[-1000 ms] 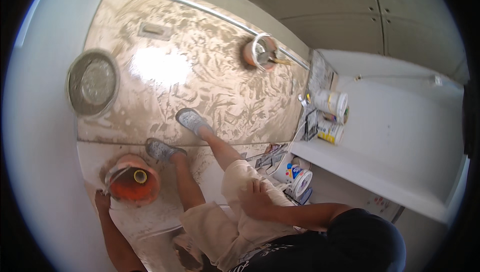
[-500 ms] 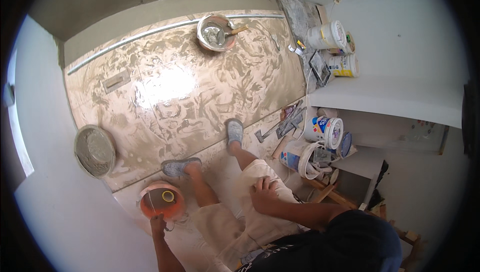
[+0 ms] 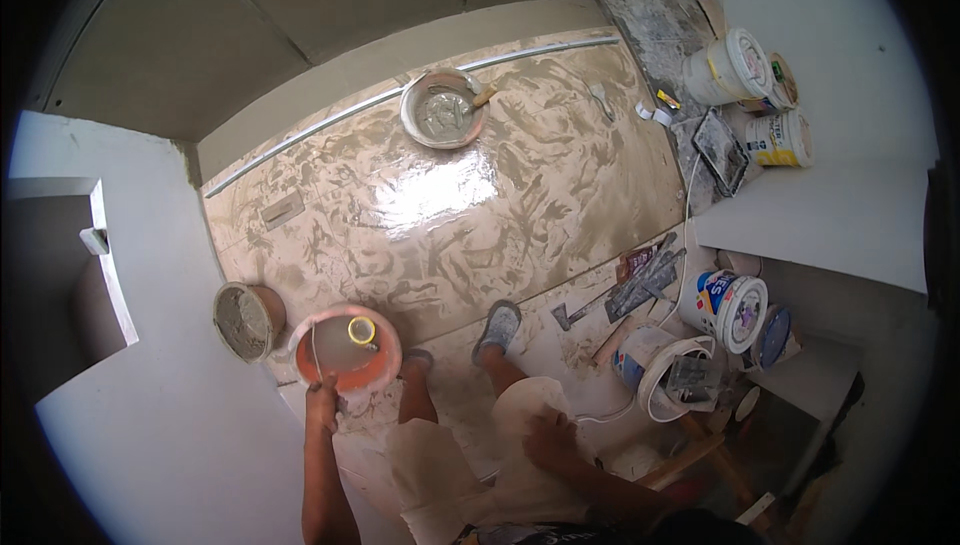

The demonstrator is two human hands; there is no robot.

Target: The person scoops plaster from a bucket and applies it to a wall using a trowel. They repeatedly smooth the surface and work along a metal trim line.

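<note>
At the lower left, my left hand (image 3: 322, 402) is closed on the thin wire handle of an orange bucket (image 3: 385, 370). Greyish liquid fills part of this bucket, and a small yellow-rimmed cup (image 3: 362, 330) sits in it. The bucket looks raised, beside my left foot; whether its base touches the floor is hidden. My right hand (image 3: 548, 437) lies on my right thigh, fingers spread and holding nothing. Close to the orange bucket stands another bucket (image 3: 268, 307) with grey mortar inside.
Mortar smears cover the tiled slab (image 3: 570, 205), with a trowel (image 3: 283, 210), a mortar bucket (image 3: 410, 125) and a long metal straightedge (image 3: 300, 150) on it. Several white pails, including one pail (image 3: 640, 355), and hand tools (image 3: 640, 280) line the right side. A white wall (image 3: 190, 415) bounds the left.
The orange bucket has moved forward with my left hand and now overlaps the slab's edge. My left foot has drawn back beside it. The view has shifted; my right hand stays on my thigh.
</note>
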